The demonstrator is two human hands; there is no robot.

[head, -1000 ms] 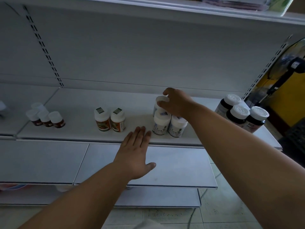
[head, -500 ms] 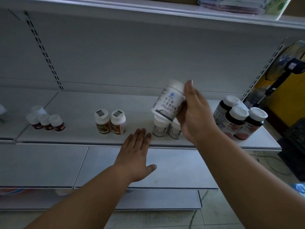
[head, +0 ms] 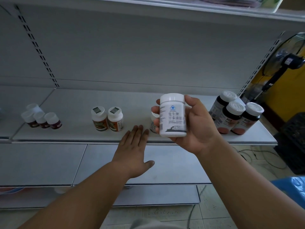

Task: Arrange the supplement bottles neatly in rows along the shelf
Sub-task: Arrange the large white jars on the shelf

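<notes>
Here the right hand [head: 196, 128] holds a white bottle [head: 172, 115] upright above the front edge of the shelf [head: 74, 104], its fingers [head: 156, 111] curled round the left side and the thumb pressed near the white cap, label facing outward. The label carries a small blue emblem and lines of dark characters, too blurred to read. Behind the fingers another white bottle [head: 153, 123] stands on the shelf, mostly hidden. The left hand [head: 134, 151] lies flat and released, fingers straight, reaching over the shelf's front edge. Left of it stand two orange-labelled bottles [head: 107, 119] side by side with code stickers on their caps, farther left a cluster of small dark-red bottles [head: 41, 119], and at the right three dark bottles [head: 236, 115] with white caps.
</notes>
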